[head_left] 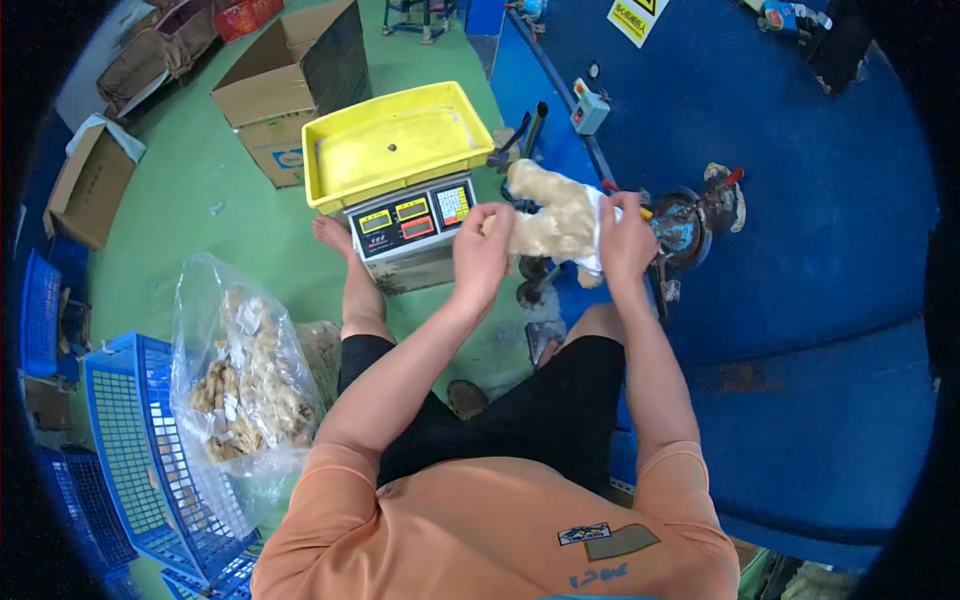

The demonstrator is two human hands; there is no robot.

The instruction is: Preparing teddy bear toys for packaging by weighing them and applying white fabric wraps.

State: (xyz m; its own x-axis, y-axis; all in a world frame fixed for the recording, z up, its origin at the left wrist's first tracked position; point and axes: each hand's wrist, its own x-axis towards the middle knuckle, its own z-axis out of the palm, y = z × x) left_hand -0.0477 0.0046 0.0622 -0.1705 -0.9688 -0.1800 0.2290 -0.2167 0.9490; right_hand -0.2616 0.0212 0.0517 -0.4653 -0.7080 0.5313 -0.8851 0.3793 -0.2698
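A beige, fluffy plush toy piece [556, 222] with a white part at its right end hangs between my two hands, in front of the blue machine. My left hand [482, 255] pinches its left end. My right hand [626, 240] is closed on the white part at the right. Just beyond my right hand is a round metal fitting [682, 232] with a nozzle on the machine's face. Whether the plush piece touches the nozzle cannot be made out.
A yellow tray [318, 178] sits on a digital scale [405, 225] ahead. Left of me stand a clear bag of plush pieces [250, 390] and a blue plastic crate [125, 440]. Cardboard boxes [270, 140] are farther back. The blue machine [800, 280] fills the right side.
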